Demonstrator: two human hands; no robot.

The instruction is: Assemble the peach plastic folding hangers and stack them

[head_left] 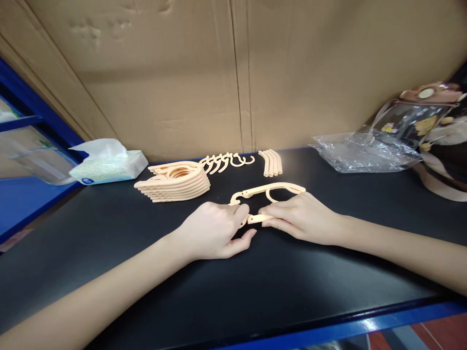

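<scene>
In the middle of the black table, a cream plastic folding hanger lies between my hands. My left hand has its fingers curled over the hanger's left end, while its thumb stands apart from it. A short arm piece of the hanger is pinched between the thumb and fingers of my right hand. The joint near my left fingertips is partly hidden. Behind my left hand is a stack of similar folded hangers. Several loose hooks and several curved arm pieces lie farther back.
A tissue pack sits at the back left of the table. Crumpled clear plastic wrap and a transparent bag are at the back right. Cardboard stands along the rear edge.
</scene>
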